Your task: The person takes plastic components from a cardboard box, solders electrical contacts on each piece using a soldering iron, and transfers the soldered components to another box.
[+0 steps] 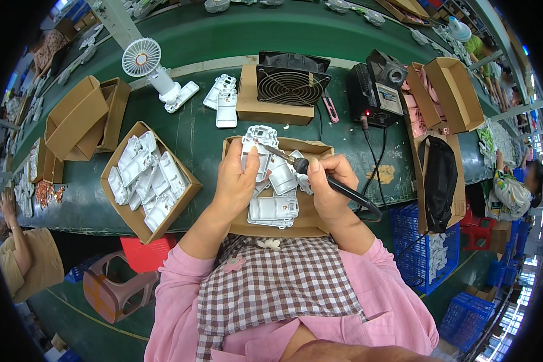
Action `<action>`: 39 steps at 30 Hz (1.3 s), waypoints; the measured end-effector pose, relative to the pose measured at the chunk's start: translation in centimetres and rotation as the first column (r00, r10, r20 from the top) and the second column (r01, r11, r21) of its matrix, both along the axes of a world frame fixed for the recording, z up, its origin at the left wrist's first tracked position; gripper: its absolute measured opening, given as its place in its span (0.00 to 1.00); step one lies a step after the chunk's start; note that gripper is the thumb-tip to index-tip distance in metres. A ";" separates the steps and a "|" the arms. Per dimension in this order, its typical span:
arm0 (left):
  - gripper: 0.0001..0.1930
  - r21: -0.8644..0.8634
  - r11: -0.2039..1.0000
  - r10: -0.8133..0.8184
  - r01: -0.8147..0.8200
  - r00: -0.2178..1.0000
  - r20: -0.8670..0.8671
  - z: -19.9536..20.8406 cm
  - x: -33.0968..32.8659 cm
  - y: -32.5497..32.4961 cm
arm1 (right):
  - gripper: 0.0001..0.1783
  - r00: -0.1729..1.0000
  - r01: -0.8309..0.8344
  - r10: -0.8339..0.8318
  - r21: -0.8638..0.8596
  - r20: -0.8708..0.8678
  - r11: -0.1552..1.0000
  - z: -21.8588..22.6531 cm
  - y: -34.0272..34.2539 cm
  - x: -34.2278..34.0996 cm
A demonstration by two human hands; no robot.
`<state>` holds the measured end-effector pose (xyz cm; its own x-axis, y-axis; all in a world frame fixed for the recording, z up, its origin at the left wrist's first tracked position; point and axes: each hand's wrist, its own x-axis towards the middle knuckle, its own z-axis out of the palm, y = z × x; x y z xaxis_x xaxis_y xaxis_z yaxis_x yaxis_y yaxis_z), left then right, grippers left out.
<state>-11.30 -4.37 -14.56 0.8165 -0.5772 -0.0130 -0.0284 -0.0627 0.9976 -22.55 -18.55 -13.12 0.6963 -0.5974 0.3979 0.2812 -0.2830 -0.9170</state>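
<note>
My left hand point(238, 181) grips a white plastic housing point(259, 136) by its left side, its inner face with small parts turned up. In my right hand point(329, 184) is a soldering iron point(300, 164), held like a pen, its cable running off to the right. The iron's tip reaches the housing near my left thumb; whether it touches I cannot tell. Below both hands stands a shallow cardboard box point(314, 224) with several white housings point(273, 209) lying in it, partly hidden by my hands.
A cardboard box point(194, 188) of white housings stands left. Behind are a white handheld fan point(142, 57), a black cooling fan point(292, 81) on a carton, a pink-handled cutter point(330, 107) and a black soldering station point(375, 90). A black bag point(438, 184) lies right. Other people sit at both sides.
</note>
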 end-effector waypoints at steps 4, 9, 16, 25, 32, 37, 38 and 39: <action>0.09 0.014 1.000 0.005 -0.006 1.000 0.026 -0.1 0.0 0.0 | 0.08 1.000 -0.007 0.006 0.057 0.022 0.998 0.2 0.1 -0.1; 0.10 -0.037 0.997 0.066 -0.066 0.998 -0.009 -0.1 -0.3 -0.2 | 0.07 0.999 -0.022 0.018 0.095 0.046 0.995 0.4 0.1 -0.1; 0.11 0.028 0.998 0.059 -0.062 0.995 0.077 -0.8 -0.2 -0.1 | 0.07 0.999 -0.016 0.013 0.085 0.032 0.996 0.3 0.1 -0.1; 0.11 0.045 0.998 0.046 -0.049 0.997 0.070 -0.5 -0.2 0.0 | 0.07 1.000 -0.025 0.023 0.078 0.021 0.997 0.0 0.0 -0.1; 0.11 0.049 0.998 0.039 -0.044 0.994 0.099 -0.8 -0.2 0.0 | 0.07 0.999 -0.033 0.031 0.081 0.027 0.996 0.2 0.1 -0.1; 0.11 0.075 0.996 0.033 -0.041 0.993 0.112 -0.5 -0.1 0.0 | 0.08 0.999 -0.041 0.039 0.069 0.019 0.997 0.2 0.0 0.0; 0.11 0.060 0.997 0.034 -0.039 0.995 0.090 -0.5 -0.1 0.0 | 0.08 0.999 -0.040 0.039 0.069 0.020 0.997 0.2 0.0 -0.1; 0.11 0.045 0.998 0.036 -0.039 0.997 0.069 -0.6 -0.1 0.0 | 0.08 0.997 -0.020 0.012 0.110 0.075 0.994 0.1 0.1 -0.1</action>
<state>-11.43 -4.37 -15.14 0.8374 -0.5463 0.0174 -0.0931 -0.1112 0.9894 -22.64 -18.43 -12.98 0.6772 -0.6296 0.3808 0.3536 -0.1755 -0.9188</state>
